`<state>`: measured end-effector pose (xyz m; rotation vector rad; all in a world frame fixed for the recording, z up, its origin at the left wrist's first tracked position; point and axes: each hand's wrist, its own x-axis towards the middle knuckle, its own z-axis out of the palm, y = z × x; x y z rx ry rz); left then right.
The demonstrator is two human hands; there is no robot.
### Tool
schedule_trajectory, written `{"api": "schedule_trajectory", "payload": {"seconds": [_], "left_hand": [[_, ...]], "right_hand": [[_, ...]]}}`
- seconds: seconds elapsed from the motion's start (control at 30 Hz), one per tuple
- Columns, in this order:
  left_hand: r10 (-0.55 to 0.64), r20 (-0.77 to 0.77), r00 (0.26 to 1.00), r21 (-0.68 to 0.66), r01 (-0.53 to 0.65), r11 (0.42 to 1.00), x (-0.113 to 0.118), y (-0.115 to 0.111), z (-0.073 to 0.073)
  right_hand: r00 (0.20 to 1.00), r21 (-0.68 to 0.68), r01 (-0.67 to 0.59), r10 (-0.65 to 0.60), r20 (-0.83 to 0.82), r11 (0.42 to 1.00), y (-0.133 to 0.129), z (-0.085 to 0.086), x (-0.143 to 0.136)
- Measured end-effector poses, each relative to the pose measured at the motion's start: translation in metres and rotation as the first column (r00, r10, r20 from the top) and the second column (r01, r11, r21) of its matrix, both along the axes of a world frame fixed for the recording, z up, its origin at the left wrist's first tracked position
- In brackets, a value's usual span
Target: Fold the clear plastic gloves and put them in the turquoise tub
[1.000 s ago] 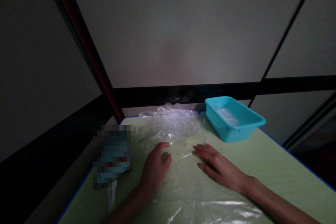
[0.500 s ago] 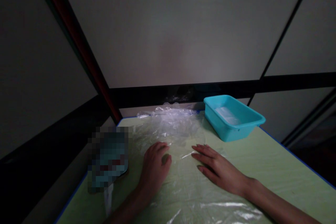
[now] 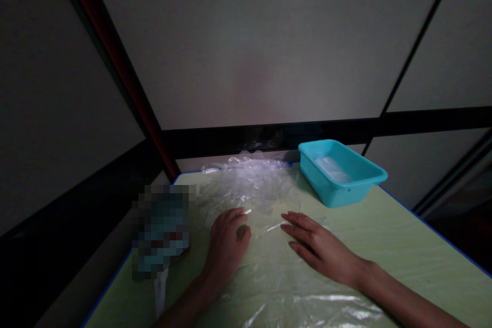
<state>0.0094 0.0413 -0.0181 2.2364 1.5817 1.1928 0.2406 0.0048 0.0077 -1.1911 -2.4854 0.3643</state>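
Head view, left hand: the left hand [image 3: 228, 241] is half curled, thumb and fingertips apart with a gap between them; it grasps nothing visible, and whether its fingertips press on the plastic I cannot tell.
Right hand: the right hand [image 3: 321, 246] is palm down, released, fingers loosely spread and pointing toward the left hand, well apart from it.
Clear plastic: the clear plastic [image 3: 253, 179] lies bunched just beyond both hands, with thin film between them and shiny folds nearer the person, between the forearms.
Tub: a turquoise tub [image 3: 348, 196] stands beyond the right hand, a pale flat item [image 3: 332, 169] inside.
Blurred item: a pixelated item [image 3: 163, 236] sits left of the left hand, a white strip [image 3: 160, 289] below it.
Table: a pale green table [image 3: 415, 266] lies under both hands.
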Motion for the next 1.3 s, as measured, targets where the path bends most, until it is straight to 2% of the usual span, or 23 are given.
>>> {"api": "schedule_trajectory", "payload": {"seconds": [0.3,0.47,0.57,0.73,0.9,1.1,1.2,1.3], "left_hand": [[0.005,0.089,0.996,-0.006,-0.004,1.000,0.001,0.000,0.009],[-0.038,0.149,0.988,0.010,0.037,0.999,0.001,-0.002,0.017],[-0.076,0.177,0.981,0.025,0.073,0.997,0.002,-0.006,0.022],[-0.150,0.201,0.968,0.061,0.140,0.988,0.006,-0.013,0.029],[-0.315,0.189,0.930,0.080,0.305,0.949,0.010,-0.024,0.030],[-0.507,0.255,0.823,-0.018,0.529,0.849,0.003,-0.029,0.032],[-0.497,0.256,0.829,-0.066,0.528,0.847,0.003,-0.025,0.035],[-0.461,0.114,0.880,-0.156,0.474,0.867,0.006,-0.024,0.035]], "right_hand": [[1.000,0.028,-0.008,0.008,0.017,1.000,-0.001,0.001,-0.001],[0.999,0.037,-0.008,0.007,0.032,0.999,-0.001,0.001,-0.001],[1.000,0.034,-0.017,0.017,0.015,0.999,0.000,0.002,-0.001],[0.992,-0.008,0.004,-0.005,-0.123,1.000,-0.002,0.004,-0.001],[0.985,-0.050,0.042,-0.050,-0.167,0.998,-0.004,0.007,0.001],[0.990,-0.038,0.020,-0.025,-0.139,0.999,-0.004,0.008,0.002],[0.990,-0.022,0.036,-0.039,-0.132,0.999,-0.003,0.008,0.001],[0.993,0.002,0.020,-0.019,-0.115,1.000,-0.003,0.007,0.001]]}}
